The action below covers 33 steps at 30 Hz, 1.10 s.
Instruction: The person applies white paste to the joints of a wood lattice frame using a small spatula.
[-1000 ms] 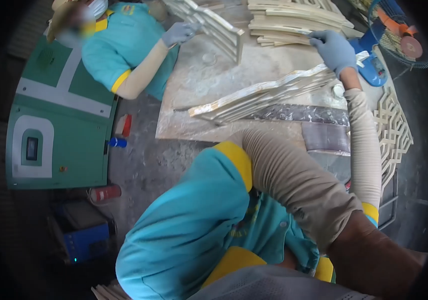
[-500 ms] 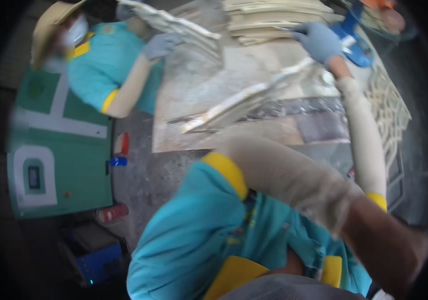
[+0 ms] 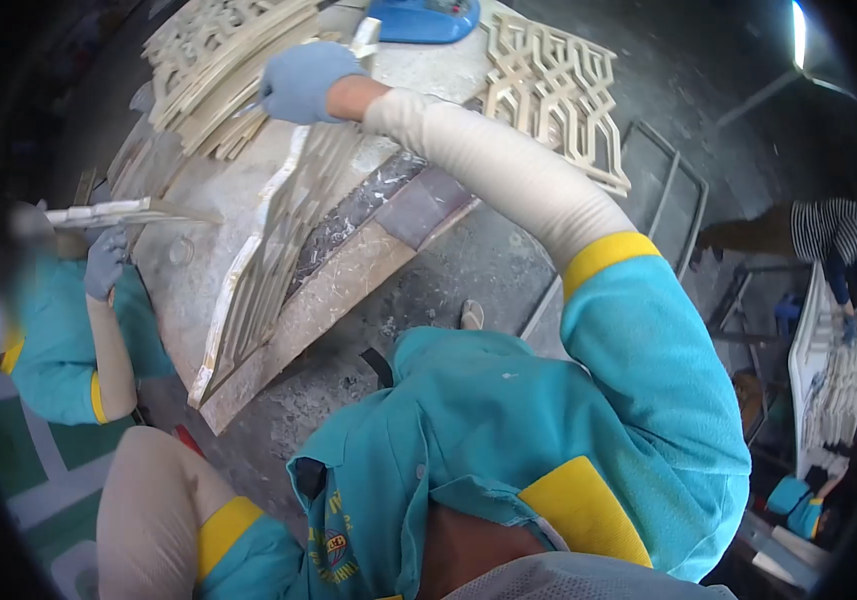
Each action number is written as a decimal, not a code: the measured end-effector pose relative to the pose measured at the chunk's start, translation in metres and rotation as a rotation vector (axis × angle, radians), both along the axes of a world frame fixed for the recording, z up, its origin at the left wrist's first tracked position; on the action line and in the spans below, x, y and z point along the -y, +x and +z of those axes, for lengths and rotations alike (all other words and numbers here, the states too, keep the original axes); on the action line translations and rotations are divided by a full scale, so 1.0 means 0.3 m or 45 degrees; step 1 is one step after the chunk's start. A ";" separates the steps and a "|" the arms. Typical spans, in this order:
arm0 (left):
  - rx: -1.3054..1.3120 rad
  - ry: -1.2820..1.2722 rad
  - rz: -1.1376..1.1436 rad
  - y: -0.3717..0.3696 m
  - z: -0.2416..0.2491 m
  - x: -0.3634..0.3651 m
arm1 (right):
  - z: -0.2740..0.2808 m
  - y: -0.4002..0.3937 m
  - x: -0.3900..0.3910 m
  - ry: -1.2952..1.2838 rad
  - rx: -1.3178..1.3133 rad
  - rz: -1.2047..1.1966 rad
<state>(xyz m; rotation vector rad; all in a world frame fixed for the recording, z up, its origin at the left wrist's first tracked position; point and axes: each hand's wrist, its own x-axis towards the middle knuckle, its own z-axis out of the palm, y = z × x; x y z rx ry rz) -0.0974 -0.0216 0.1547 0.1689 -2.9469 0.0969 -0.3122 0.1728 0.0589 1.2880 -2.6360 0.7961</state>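
Note:
My right hand (image 3: 310, 82), in a grey-blue glove, is closed above the upper part of a cream slatted panel (image 3: 260, 255). A thin tip shows at its fingers, but I cannot make out what it holds. The panel stands tilted on its edge, running from the table's near corner up towards the hand. Close to the hand on its left is a stack of cream lattice panels (image 3: 238, 70). My left arm (image 3: 153, 510) is bent low at the left edge, in a cream sleeve; its hand is out of view.
A blue device (image 3: 423, 20) sits at the table's (image 3: 278, 360) far edge. An openwork lattice panel (image 3: 553, 100) lies to the right. On the left a co-worker (image 3: 68, 320) holds another panel (image 3: 133, 212). Metal frames (image 3: 663, 190) and another person (image 3: 828, 235) are at the right.
My view has turned, so the table now lies further left and slanted. My left arm, earlier bent across my chest, is now down at the left. My right hand remains by the panel.

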 end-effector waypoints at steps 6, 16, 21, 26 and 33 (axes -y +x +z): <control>-0.390 0.011 -0.090 0.170 0.175 -0.135 | -0.026 -0.010 0.038 0.026 -0.061 0.021; -1.540 0.424 -0.578 0.563 0.216 -0.420 | -0.020 -0.016 0.071 -0.051 0.099 0.043; -1.490 0.829 0.334 0.453 -0.207 -0.357 | -0.043 -0.040 0.103 -0.224 -0.177 0.038; -1.331 0.948 0.584 0.427 -0.501 -0.225 | 0.002 -0.040 0.065 -0.806 -0.342 0.218; -1.351 1.387 0.533 0.352 -0.522 -0.052 | -0.186 0.064 -0.378 -0.286 -0.108 -0.323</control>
